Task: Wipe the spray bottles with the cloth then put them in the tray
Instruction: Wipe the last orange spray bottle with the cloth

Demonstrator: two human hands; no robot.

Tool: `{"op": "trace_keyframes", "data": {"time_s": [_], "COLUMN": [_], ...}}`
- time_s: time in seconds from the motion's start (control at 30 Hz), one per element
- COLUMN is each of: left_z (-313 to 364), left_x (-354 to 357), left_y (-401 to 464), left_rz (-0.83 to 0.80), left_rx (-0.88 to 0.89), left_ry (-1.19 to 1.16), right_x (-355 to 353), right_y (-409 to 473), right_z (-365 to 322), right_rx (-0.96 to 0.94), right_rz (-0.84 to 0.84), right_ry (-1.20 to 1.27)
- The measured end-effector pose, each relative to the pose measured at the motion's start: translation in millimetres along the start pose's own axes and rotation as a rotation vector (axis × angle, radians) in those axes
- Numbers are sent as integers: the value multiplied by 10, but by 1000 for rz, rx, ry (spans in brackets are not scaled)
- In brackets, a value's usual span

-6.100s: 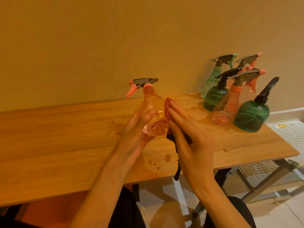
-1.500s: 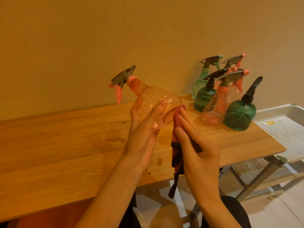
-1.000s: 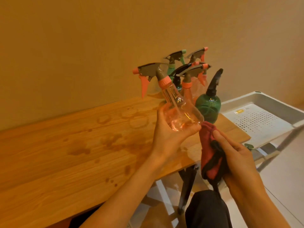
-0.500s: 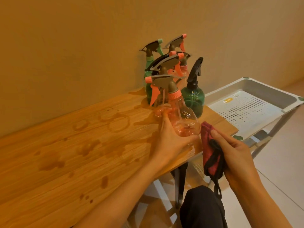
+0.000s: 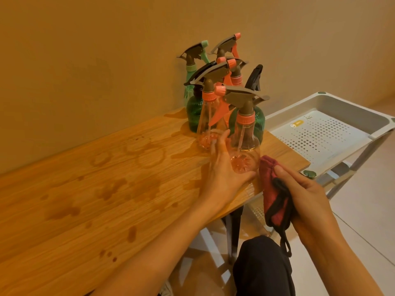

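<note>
My left hand (image 5: 222, 167) grips the lower body of a clear pink spray bottle (image 5: 244, 135), upright above the table's right end, its grey trigger head pointing left. Just right of the bottle's base, my right hand (image 5: 303, 195) holds a bunched red cloth (image 5: 272, 189) with black trim. The cloth's top sits close beside the bottle. Several more spray bottles (image 5: 210, 99), green and clear pink, stand grouped against the wall behind the held one. A white perforated tray (image 5: 333, 116) sits on a rack past the table's right edge.
The wooden table (image 5: 85, 199) stretches left and carries water rings and wet spots. The beige wall runs close behind the bottles. Grey rack legs (image 5: 363, 154) and a lower shelf stand under the tray. My dark-clothed knee (image 5: 263, 265) shows below.
The bottle was wiped tilted, then turned upright and carried right toward the tray end. The cloth came off the bottle and now sits beside its base. My view swung right.
</note>
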State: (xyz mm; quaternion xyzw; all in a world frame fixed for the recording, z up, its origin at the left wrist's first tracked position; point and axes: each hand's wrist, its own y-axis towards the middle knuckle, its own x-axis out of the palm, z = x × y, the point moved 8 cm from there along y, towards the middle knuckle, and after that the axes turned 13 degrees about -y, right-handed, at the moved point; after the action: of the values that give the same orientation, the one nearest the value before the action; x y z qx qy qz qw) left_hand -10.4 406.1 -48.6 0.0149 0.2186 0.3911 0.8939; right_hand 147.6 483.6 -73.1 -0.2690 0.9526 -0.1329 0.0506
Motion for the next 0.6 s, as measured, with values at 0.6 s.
{"op": "trace_keyframes", "data": {"time_s": [0.6], "left_z": [392], "left_x": [-810], "left_y": [-1152], "left_rz": [-108], "left_rx": [-189], "left_ry": [-649], "right_x": [1069], "right_y": [-863], "right_z": [-527], "right_rx": [-414], "right_rz": [-266], "right_ry": [-25]}}
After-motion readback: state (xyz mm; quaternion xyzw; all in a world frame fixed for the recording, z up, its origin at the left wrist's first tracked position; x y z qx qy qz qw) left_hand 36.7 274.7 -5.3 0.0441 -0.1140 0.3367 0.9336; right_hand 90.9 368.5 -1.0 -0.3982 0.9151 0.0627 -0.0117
